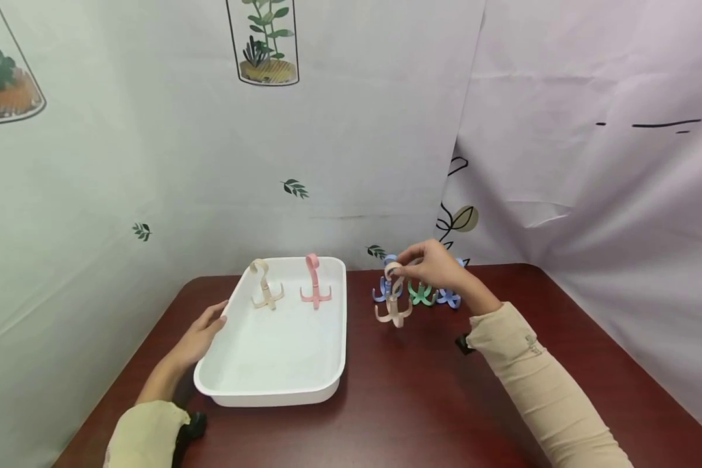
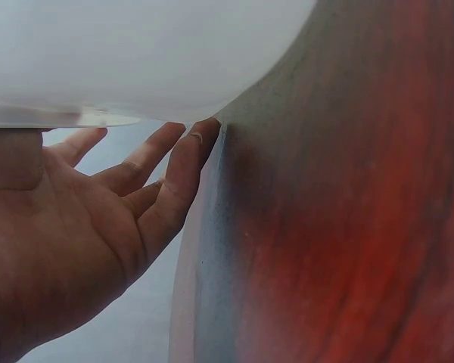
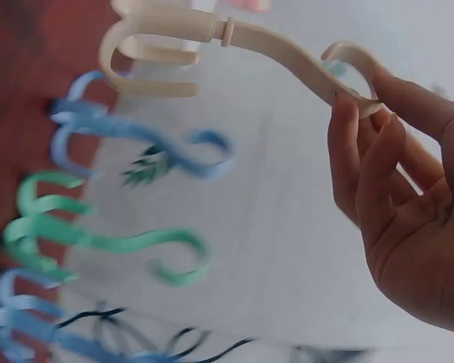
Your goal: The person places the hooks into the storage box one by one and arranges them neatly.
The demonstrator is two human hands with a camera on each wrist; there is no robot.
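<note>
White tray (image 1: pixel 269 364): the left hand (image 1: pixel 199 335) is touching its left rim — fingers spread. The right hand (image 1: pixel 426 263) is pinching a beige hook (image 1: pixel 393 304) by its curled top, right of the tray. Farther back, a pink hook (image 1: pixel 314 286) and a cream hook (image 1: pixel 266 294) are standing inside; a green hook (image 1: pixel 422 296) and two blue hooks (image 3: pixel 129 130), outside.

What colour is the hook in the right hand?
The hook is beige, clearest in the right wrist view.
</note>
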